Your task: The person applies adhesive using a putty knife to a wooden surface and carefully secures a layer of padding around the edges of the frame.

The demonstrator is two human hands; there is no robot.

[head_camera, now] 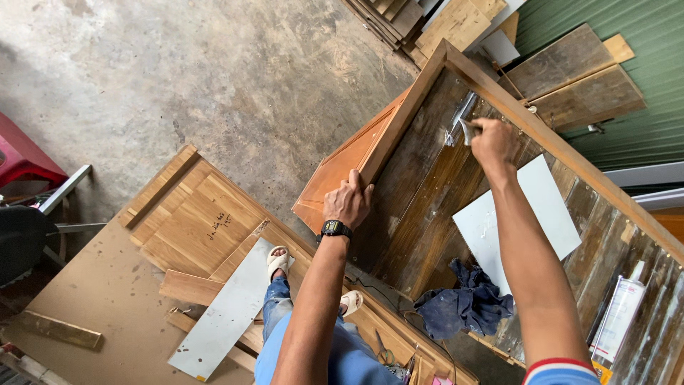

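Both hands are up on a big wooden frame (427, 85). Right hand (494, 142) is curled into a fist around a metal scraper (462, 120), and the left hand (348, 199) is clamped over the frame's near rail, fingers wrapped over the edge, black wristwatch (335, 228) just below it.

The scraper is a flat, shiny silver blade, and its long axis runs diagonally away from the right fist, up toward the frame's top corner. The handle is buried in the fist so I can't tell what it looks like. The blade is lying against the dark, stained boards (420, 207) inside the frame, close to the far rail.

The frame itself works like a shallow tray, with light brown rails around weathered planks. Sitting inside it, below the right forearm, is a pale grey rectangular sheet (548, 207). Nearer the elbow there's a crumpled dark blue rag (463, 303). Off to the right of that arm lies a white sealant tube (618, 317).

An orange-brown panel (342, 160) leans against the frame right above the left hand. Below and left of the left arm, wooden panels (199, 221) and a grey strip (228, 314) lie flat beside the person's sandalled feet (278, 260).
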